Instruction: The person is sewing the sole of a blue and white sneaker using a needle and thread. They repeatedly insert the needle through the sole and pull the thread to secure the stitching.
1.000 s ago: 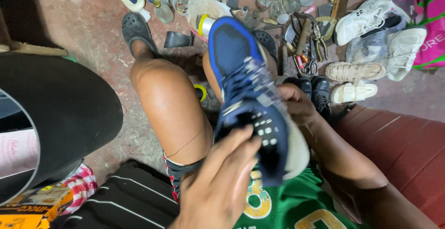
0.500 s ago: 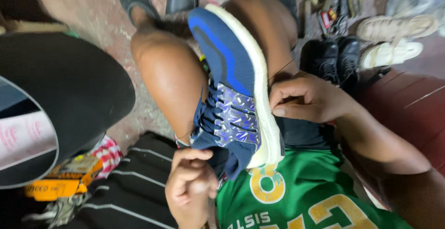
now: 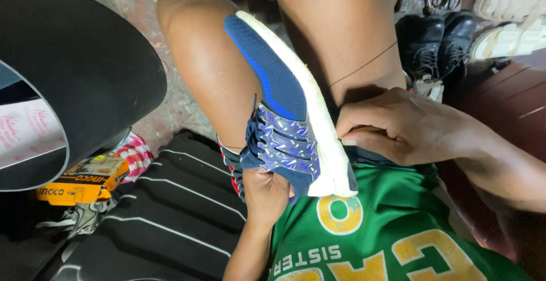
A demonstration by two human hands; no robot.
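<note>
A blue sneaker (image 3: 284, 110) with a white sole lies on its side between the person's bare knees, toe pointing away from the body and heel close to the green jersey (image 3: 392, 230); every place below is told from this sneaker. The left hand (image 3: 264, 193) is under its heel end, fingers closed around the dark collar and the laced part, so it grips the sneaker from below. The right hand (image 3: 406, 127) is just beside the white sole on the right, thumb and fingers pinched together against the sole's edge; what they pinch is too small to make out, though a thin dark thread (image 3: 364, 65) runs up from that hand across the right thigh. Right of the sneaker and farther from the body, a pair of black shoes (image 3: 435, 42) stands on the floor, with pale cream sandals (image 3: 509, 17) beyond them. Left of the sneaker, a large black curved object (image 3: 79, 71) fills the corner, and below it lies a yellow box (image 3: 85, 178). A black ribbed mat (image 3: 170, 218) is spread left of the heel.
</note>
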